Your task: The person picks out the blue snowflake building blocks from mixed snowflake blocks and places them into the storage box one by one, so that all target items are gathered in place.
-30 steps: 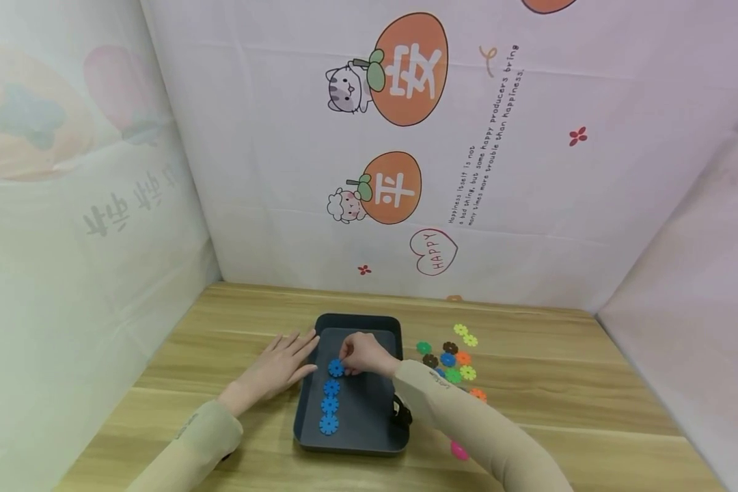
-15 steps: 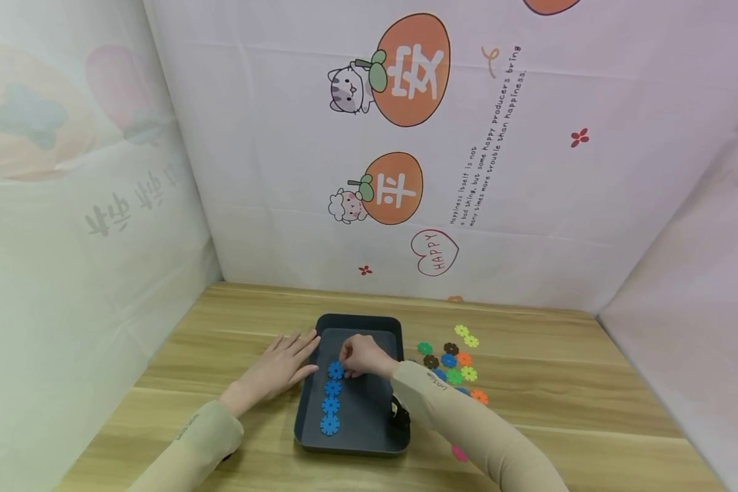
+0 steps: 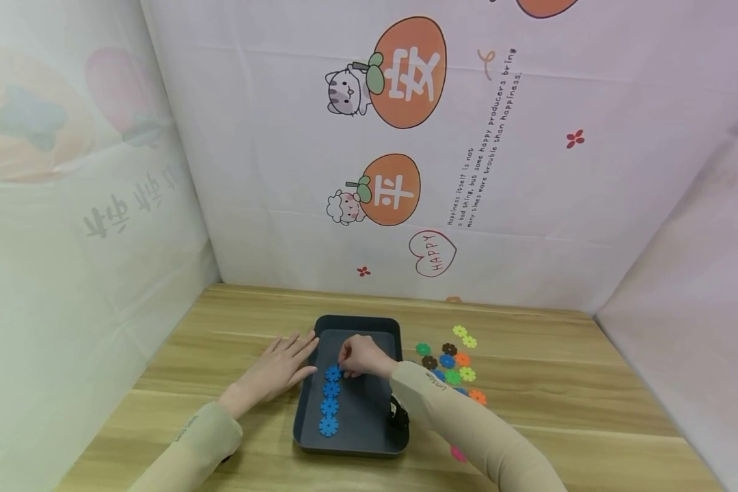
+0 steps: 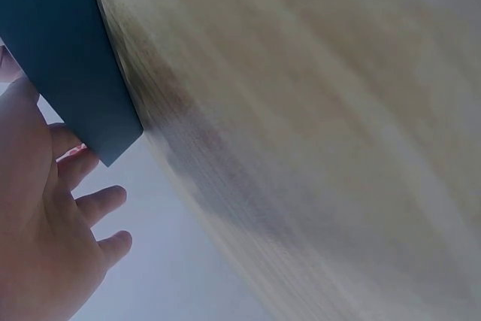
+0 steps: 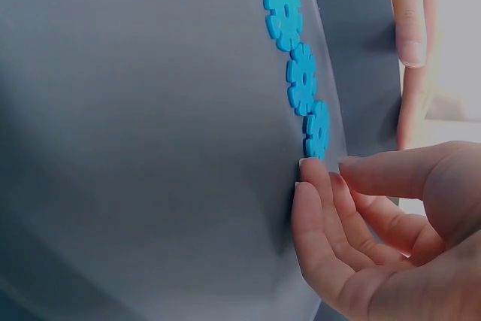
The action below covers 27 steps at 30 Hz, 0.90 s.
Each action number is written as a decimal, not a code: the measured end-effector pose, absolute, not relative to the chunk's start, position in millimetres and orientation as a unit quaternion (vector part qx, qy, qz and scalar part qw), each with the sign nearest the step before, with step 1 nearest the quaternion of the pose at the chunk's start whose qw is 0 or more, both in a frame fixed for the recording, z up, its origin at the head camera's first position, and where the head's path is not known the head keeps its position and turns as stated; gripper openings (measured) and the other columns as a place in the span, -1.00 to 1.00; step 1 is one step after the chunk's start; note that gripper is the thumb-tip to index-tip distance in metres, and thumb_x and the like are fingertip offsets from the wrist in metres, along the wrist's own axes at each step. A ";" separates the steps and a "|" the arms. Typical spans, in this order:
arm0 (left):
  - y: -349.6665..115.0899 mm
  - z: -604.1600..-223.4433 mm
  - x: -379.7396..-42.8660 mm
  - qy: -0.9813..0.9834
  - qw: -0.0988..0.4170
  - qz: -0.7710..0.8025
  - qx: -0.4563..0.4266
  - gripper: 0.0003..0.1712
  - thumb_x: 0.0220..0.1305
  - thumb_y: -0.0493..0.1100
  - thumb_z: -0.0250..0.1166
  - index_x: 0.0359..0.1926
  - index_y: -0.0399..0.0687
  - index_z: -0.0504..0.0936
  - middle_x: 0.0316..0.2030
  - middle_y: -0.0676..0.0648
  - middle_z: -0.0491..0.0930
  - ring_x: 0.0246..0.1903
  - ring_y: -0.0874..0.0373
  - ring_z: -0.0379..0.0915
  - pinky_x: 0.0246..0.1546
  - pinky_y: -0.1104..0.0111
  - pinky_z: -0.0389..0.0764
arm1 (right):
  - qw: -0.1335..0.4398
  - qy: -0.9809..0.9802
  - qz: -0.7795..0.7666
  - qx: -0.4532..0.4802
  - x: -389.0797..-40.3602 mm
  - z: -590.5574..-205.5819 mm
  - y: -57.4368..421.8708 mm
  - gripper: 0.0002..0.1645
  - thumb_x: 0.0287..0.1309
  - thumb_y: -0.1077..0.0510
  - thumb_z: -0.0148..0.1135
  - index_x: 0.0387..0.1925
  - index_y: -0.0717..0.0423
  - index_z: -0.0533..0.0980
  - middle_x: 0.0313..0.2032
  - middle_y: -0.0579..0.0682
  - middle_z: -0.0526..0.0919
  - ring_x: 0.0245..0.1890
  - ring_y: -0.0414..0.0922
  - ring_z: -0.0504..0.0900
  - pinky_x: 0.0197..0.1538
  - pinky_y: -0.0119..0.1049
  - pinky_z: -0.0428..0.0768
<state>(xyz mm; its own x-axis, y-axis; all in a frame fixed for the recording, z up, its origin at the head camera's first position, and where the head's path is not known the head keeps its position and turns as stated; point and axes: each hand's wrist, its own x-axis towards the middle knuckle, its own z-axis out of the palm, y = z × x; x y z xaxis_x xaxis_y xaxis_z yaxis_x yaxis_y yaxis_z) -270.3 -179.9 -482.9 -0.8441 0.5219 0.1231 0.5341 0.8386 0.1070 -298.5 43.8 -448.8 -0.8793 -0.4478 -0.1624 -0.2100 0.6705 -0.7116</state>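
Inside a dark grey tray (image 3: 369, 417), several blue notched plastic discs stand in a row along the left side. My right hand (image 3: 364, 357) is at the far end of this row, its thumb and fingertips pinching the edge of the farthest blue disc (image 3: 333, 373). In the right wrist view, that disc (image 5: 318, 129) meets the neighbouring blue disc (image 5: 303, 79), and its near end sits between the fingertips. My left hand (image 3: 277, 369) lies with spread, straight fingers against the tray's left rim. The left wrist view has its fingers (image 4: 101, 204) beside the tray's outer wall (image 4: 68, 50).
Right of the tray, loose notched discs in green, brown (image 3: 449, 349), orange (image 3: 477, 397), yellow and blue lie on the wooden table (image 3: 559, 383). A pink piece (image 3: 458, 454) lies nearer, partly behind the right sleeve. Printed cloth walls (image 3: 283, 171) surround the table's back and sides.
The farthest blue disc, held in my right hand, has shifted slightly toward the near end and now meets the row, narrowing the gap. My left hand has stayed at the rim.
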 end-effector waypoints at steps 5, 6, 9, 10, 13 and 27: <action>-179.2 -482.0 -269.8 -0.958 0.044 -0.071 -0.275 -0.28 0.52 0.19 -0.04 0.51 -0.09 0.21 0.52 -0.15 0.17 0.48 -0.24 0.12 0.44 -0.21 0.15 | 0.163 0.897 -0.368 -0.183 -298.7 -444.2 49.9 -0.94 0.20 0.33 0.30 -0.35 0.30 0.64 -0.40 0.16 0.73 -0.38 0.04 0.77 -0.30 -0.24 0.76; -179.2 -481.8 -269.6 -0.958 0.044 -0.071 -0.275 -0.28 0.52 0.19 -0.04 0.51 -0.09 0.20 0.52 -0.15 0.17 0.48 -0.24 0.12 0.44 -0.21 0.15 | 0.162 0.896 -0.370 -0.184 -298.8 -442.6 52.0 -0.94 0.21 0.33 0.30 -0.34 0.29 0.64 -0.40 0.16 0.72 -0.38 0.03 0.77 -0.30 -0.25 0.75; -179.4 -481.6 -269.4 -0.958 0.045 -0.071 -0.274 -0.28 0.52 0.19 -0.04 0.51 -0.09 0.20 0.52 -0.15 0.16 0.48 -0.24 0.12 0.45 -0.21 0.14 | 0.156 0.892 -0.378 -0.193 -299.0 -437.6 60.3 -0.94 0.22 0.32 0.29 -0.32 0.29 0.64 -0.38 0.15 0.73 -0.38 0.02 0.77 -0.30 -0.25 0.75; -179.6 -481.7 -269.3 -0.958 0.045 -0.072 -0.274 -0.28 0.52 0.19 -0.03 0.51 -0.09 0.20 0.52 -0.15 0.16 0.48 -0.24 0.12 0.44 -0.21 0.14 | 0.154 0.891 -0.380 -0.196 -298.9 -435.5 63.6 -0.94 0.22 0.32 0.28 -0.31 0.28 0.63 -0.38 0.15 0.72 -0.37 0.03 0.77 -0.28 -0.23 0.76; -180.0 -482.3 -269.3 -0.958 0.045 -0.073 -0.274 -0.27 0.52 0.20 -0.03 0.52 -0.09 0.19 0.52 -0.14 0.15 0.48 -0.25 0.13 0.44 -0.22 0.14 | 0.150 0.887 -0.389 -0.200 -297.8 -428.5 74.9 -0.93 0.24 0.31 0.27 -0.29 0.27 0.62 -0.35 0.14 0.72 -0.34 0.05 0.76 -0.23 -0.15 0.76; -179.8 -484.4 -269.7 -0.956 0.053 -0.072 -0.279 -0.27 0.51 0.20 -0.03 0.52 -0.08 0.19 0.52 -0.14 0.16 0.47 -0.23 0.14 0.44 -0.22 0.15 | 0.118 0.891 -0.402 -0.175 -290.0 -407.9 151.1 -0.89 0.32 0.26 0.20 -0.21 0.27 0.57 -0.29 0.16 0.68 -0.27 0.14 0.73 -0.23 -0.13 0.74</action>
<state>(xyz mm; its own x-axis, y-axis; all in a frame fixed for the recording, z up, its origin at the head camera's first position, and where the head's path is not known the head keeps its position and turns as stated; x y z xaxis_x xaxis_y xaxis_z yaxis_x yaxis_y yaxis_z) -269.7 -179.8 -484.4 -0.8384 0.5266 0.1408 0.5417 0.8337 0.1074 -290.0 151.1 -407.9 -0.9109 -0.4068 -0.0694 -0.2175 0.6162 -0.7570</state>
